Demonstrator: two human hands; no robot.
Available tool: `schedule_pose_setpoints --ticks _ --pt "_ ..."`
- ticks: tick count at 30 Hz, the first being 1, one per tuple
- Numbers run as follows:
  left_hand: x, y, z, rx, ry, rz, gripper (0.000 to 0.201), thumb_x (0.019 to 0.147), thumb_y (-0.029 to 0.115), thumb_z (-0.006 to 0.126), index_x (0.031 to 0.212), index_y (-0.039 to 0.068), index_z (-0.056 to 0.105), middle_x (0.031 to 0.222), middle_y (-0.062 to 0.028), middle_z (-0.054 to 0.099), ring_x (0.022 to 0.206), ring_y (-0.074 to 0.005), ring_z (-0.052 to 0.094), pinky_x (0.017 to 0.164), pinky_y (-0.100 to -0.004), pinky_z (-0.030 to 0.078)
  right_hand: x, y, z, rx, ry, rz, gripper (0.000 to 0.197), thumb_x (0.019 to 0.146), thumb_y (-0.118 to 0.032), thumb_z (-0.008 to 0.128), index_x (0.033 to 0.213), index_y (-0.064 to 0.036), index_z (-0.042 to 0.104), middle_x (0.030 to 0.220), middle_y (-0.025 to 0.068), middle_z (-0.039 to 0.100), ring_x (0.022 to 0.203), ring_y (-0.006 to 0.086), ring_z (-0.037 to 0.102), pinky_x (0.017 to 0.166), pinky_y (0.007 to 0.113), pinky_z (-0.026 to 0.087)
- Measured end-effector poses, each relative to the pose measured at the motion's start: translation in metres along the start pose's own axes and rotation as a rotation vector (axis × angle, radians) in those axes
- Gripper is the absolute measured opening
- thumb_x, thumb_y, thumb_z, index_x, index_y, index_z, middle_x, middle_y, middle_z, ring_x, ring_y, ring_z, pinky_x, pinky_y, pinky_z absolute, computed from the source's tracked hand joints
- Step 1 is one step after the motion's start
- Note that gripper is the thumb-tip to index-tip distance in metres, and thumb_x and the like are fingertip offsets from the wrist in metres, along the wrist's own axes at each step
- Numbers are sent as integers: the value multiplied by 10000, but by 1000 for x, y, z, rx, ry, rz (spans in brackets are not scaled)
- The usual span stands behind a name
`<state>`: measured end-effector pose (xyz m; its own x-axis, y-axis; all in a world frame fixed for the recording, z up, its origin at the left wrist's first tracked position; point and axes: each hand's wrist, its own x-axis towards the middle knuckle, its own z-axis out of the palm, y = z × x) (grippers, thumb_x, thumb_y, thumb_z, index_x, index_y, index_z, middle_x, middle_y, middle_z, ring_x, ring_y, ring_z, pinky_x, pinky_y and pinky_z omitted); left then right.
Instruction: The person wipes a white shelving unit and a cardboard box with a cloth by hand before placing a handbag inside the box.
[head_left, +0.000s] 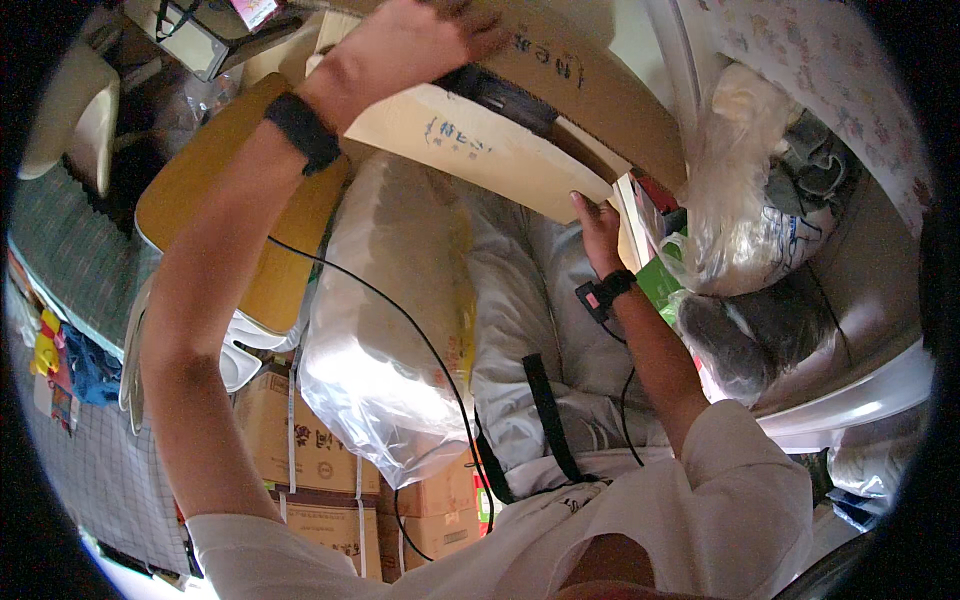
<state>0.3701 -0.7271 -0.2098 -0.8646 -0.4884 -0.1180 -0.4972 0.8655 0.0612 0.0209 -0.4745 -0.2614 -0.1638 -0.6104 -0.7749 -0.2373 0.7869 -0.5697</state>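
An open cardboard box (470, 150) stands at the top of the view, its pale near side bearing handwriting. Its far brown panel (600, 75) is raised, and dark things (495, 90) show in the gap between. My left hand (425, 45) reaches across the box's left end beside the far panel; its fingers are smeared by motion and partly cut off at the top. Lower down, my right hand (601, 238) closes on the box's near right corner, thumb up against the pale side, other fingers mostly hidden. Both wrists wear black straps.
A plastic-wrapped white bundle (375, 330) lies left of my legs, next to a wooden chair back (205, 200). Strapped cartons (310, 430) are stacked below. Bagged items (750, 330) sit on the right. A black cable (400, 310) crosses in front of the bundle.
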Motion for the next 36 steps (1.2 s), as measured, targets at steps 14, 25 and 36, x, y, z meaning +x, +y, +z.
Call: schedule_pose_setpoints --ticks 14,25,36 --pt "0 -33 31 116 215 -109 608 874 222 460 1472 277 359 1387 -14 484 1264 -215 464 1115 -371 337 -2 -44 30 -53 108 -95 405 896 -318 694 1079 41 650 1001 85 703 896 167 636 804 314 488" --pt "17 -34 18 65 144 -173 573 901 209 470 1467 253 395 1433 -68 483 1306 -263 469 1092 -418 363 35 -51 16 86 147 -118 435 896 -276 705 1181 28 580 1137 109 647 1005 194 598 901 332 466" --pt "88 -57 30 -135 31 -77 616 912 371 568 1480 235 372 1574 -63 284 1444 -289 267 1174 -479 225 59 -90 -19 -377 512 -561 749 862 -356 743 1396 30 388 1379 240 460 1247 375 441 1067 484 333"
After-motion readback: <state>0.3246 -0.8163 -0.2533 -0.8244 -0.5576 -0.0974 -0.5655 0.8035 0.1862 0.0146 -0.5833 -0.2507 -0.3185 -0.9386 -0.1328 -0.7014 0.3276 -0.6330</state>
